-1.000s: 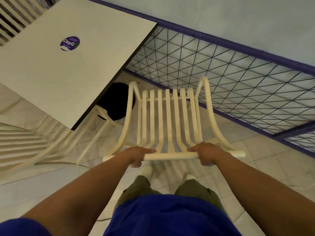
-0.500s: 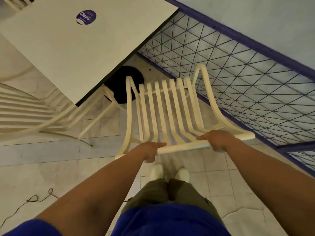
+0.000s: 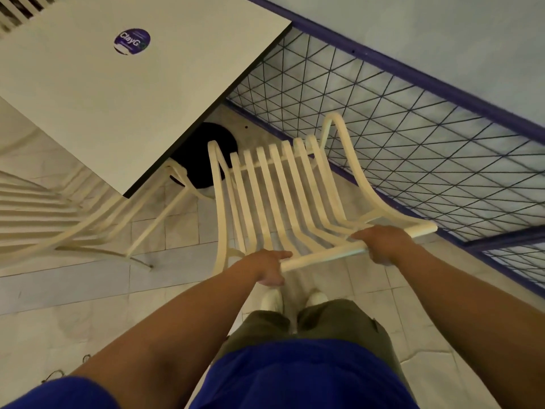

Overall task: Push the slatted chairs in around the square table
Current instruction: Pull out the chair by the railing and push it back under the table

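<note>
We hold slatted chair (image 3: 283, 187) by top rail: left hand (image 3: 267, 268) wrapped on rail's left end, right hand (image 3: 382, 243) closed over right part. Chair sits at desk (image 3: 147, 98) corner, seat front near black pedestal base (image 3: 203, 154), not yet under top. Wire-mesh railing (image 3: 398, 137) just beside chair's right side. Second slatted chair (image 3: 59, 216) left, partly under desk. Pale tile floor (image 3: 88, 305). We count two chairs plainly, third only slats at top-left edge; one desk, round purple sticker (image 3: 132, 41) on it.
</note>
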Available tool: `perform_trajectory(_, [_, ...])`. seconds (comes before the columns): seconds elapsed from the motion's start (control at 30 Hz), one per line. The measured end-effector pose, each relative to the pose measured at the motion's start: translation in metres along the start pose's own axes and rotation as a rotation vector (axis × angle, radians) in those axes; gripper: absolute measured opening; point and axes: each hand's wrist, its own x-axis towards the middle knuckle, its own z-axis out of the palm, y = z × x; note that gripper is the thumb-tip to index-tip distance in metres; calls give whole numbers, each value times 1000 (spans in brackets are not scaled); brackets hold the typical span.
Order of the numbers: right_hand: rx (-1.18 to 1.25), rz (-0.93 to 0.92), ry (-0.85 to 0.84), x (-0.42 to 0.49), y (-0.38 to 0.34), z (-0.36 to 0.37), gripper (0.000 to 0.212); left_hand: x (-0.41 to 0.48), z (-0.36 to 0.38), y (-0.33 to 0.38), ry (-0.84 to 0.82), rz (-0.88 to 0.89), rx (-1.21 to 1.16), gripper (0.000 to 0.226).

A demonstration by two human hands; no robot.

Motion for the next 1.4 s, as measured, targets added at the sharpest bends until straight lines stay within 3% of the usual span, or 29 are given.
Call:
perform_trajectory(0.2, [-23, -47, -43, 8, 12, -3, 65, -5, 4, 8, 43, -18, -7, 82])
perform_trajectory(0.5, [-19, -270, -162, 29, 41, -7, 42, -3, 17, 18, 134, -191, -73, 88])
perform_trajectory(0.77, [-138, -390, -135, 44, 70, -14, 46, 10, 24, 49, 158, -311, -155, 89])
perform_trajectory(1.0, [-273, -475, -133, 67, 120, -42, 46, 38, 28, 99, 207, -343, -185, 72])
perform_trajectory(1.13, [-304, -510, -127, 79, 142, -60, 45, 46, 23, 124, 261, -385, -237, 93])
perform_trajectory(1.4, [-331, -491, -114, 97, 160, -82, 53, 61, 13, 140, 280, -366, -257, 93])
